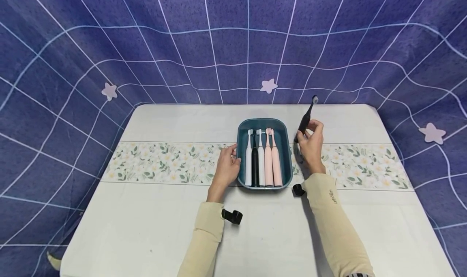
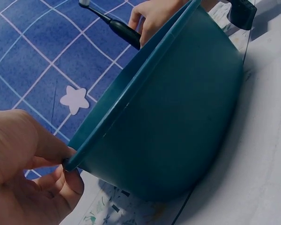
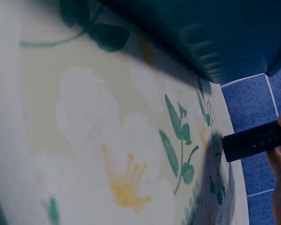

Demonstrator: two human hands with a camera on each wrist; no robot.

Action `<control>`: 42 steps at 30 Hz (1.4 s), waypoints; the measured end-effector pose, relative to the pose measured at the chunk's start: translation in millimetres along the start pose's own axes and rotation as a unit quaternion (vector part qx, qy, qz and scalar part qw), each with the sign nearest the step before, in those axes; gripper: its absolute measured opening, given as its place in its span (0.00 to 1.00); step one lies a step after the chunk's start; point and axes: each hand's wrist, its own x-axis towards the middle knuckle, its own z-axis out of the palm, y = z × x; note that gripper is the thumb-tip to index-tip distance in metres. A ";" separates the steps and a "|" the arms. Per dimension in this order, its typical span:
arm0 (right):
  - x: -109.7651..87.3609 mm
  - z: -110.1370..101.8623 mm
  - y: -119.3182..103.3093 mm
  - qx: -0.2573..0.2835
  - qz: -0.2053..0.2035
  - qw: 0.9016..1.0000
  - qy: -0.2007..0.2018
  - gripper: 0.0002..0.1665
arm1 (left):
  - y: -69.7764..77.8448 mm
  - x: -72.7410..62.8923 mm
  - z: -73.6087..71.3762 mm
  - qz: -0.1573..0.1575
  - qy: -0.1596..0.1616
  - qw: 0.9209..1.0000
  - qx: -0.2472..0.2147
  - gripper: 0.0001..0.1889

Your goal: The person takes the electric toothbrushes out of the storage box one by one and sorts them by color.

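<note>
A dark teal plastic basin (image 1: 288, 147) stands in the middle of the table. Inside lie several electric toothbrushes side by side: two white, a black one (image 1: 255, 163) between them, and two pink ones (image 1: 277, 163) on the right. My left hand (image 1: 228, 167) pinches the basin's left rim between thumb and fingers, as the left wrist view also shows. To the right of the basin my right hand (image 1: 312, 147) grips another black electric toothbrush (image 1: 305, 120) by its handle, head up and tilted right. A row of small marks shows on that handle (image 3: 257, 141).
A white cloth with a flowered band (image 1: 157, 161) covers the table (image 1: 146, 228). Behind and at both sides hangs a blue curtain (image 1: 182, 46) with white grid lines and pale stars (image 1: 268, 86). Black wrist cameras (image 1: 233, 217) sit on both sleeves.
</note>
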 end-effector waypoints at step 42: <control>-26.0 -22.0 -50.1 0.030 -0.021 0.999 0.012 0.37 | -0.1 -1.6 0.5 0.011 0.008 1.000 0.004 0.25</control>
